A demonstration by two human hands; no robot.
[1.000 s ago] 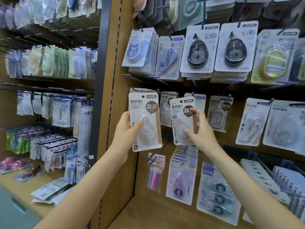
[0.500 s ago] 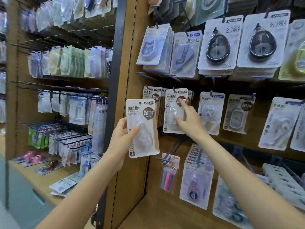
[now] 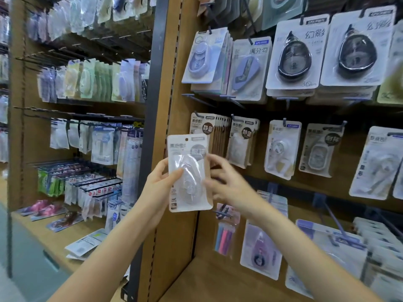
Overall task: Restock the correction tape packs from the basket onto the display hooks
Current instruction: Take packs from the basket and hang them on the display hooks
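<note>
At frame centre, my left hand (image 3: 160,188) grips the correction tape pack (image 3: 189,173) upright. My right hand (image 3: 226,184) touches its right edge, fingers blurred, grip indeterminate.

Two bare forearms run into view from the lower edge, one from about 7 o'clock and the other from about 5 o'clock, and no sleeve, cuff or glove covers either as far as the picture shows. The left hand (image 3: 160,188) and the right hand (image 3: 226,184) carry no ring, watch or bracelet on the parts in view. The right hand's fingers are smeared by motion blur, so their nails cannot be made out.
</note>
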